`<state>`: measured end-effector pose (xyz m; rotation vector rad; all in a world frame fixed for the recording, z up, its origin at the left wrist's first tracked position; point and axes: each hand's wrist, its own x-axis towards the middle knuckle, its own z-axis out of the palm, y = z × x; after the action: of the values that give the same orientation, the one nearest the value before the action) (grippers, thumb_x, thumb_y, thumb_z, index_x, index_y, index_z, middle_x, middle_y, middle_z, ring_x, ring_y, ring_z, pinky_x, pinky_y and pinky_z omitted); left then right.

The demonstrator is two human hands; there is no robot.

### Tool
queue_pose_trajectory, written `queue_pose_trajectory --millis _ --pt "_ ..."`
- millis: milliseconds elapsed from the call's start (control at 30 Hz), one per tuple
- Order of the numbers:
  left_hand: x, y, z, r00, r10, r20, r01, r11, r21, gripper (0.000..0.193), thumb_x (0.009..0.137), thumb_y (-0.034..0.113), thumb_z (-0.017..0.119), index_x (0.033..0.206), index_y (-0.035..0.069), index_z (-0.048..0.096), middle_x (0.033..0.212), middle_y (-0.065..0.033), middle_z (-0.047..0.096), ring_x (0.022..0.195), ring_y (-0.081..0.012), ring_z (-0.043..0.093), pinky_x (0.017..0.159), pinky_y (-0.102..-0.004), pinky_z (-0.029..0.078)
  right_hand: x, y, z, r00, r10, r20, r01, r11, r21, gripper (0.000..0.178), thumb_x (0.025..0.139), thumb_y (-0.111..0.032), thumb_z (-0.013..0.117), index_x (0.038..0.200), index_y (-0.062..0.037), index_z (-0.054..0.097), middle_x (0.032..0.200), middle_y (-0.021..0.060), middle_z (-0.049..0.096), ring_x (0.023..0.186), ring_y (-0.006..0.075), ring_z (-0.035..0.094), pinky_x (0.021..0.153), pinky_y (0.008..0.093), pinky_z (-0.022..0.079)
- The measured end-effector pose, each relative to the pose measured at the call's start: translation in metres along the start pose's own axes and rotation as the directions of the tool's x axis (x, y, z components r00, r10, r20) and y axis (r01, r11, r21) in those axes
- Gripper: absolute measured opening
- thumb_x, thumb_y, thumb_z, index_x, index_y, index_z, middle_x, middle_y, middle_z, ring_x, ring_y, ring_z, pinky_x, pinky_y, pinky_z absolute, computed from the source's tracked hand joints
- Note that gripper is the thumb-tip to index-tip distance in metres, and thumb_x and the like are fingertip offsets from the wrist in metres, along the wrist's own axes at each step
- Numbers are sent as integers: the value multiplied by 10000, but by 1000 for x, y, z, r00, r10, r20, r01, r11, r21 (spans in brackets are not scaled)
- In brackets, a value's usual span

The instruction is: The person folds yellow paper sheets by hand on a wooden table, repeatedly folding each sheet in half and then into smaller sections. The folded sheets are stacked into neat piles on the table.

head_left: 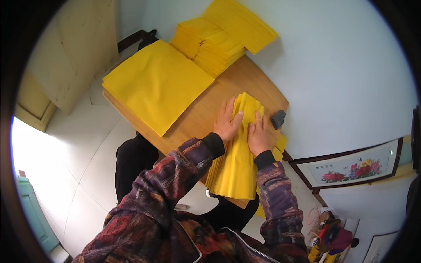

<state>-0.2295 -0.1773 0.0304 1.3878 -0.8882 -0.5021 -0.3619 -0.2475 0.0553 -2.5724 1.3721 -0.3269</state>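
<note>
Both hands flat, fingers spread, pressing on a fanned bundle of yellow paper at the near edge of the wooden desk; left hand on the bundle's left fold, right hand just beside it, neither clenched; large yellow sheet stack left of the bundle; smaller folded yellow stacks beyond it; dark grey object just right of the bundle.

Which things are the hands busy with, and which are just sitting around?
Busy with: left hand and right hand pressing the folded bundle of yellow paper.

Sitting around: flat yellow paper sheets, stacked folded yellow papers, small grey block, framed flower picture.
</note>
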Motion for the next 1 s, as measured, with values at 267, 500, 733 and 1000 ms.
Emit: queue_pose_trajectory --millis 267,500,733,1000 --pt "70 48 20 489 370 790 -793 565 226 394 977 354 391 1243 112 551 1309 -130 524 1260 -345 435 1047 -483 322 9 13 25 986 -57 -160 4 951 -310 487 940 -283 426 1362 -40 443 1380 215 448 1338 399 300 1115 459 231" --pt "71 -4 38 641 259 723 -598 759 258 463 970 441 366 1280 145 541 1300 -120 542 1254 -329 441 1063 -447 307 0 8 12 988 -105 -113 92 989 -118 473 903 -322 495 1272 -27 511 1337 231 423 1223 441 359 1043 498 292" --pt "66 9 27 558 255 790 -786 468 404 490 978 471 345 1325 167 512 1382 -66 488 1346 -279 351 1105 -452 249 -86 -48 -58 979 -203 33 205 970 -127 578 874 -380 591 1334 -47 480 1498 214 251 1366 474 194 1104 567 177" --pt "49 22 27 622 147 769 -731 463 502 499 933 503 408 1313 206 536 1434 -16 433 1400 -231 265 1146 -520 129 -118 -71 -29 977 -205 65 212 970 -121 688 789 -427 665 1397 -198 435 1502 190 252 1362 486 166 1072 632 162"
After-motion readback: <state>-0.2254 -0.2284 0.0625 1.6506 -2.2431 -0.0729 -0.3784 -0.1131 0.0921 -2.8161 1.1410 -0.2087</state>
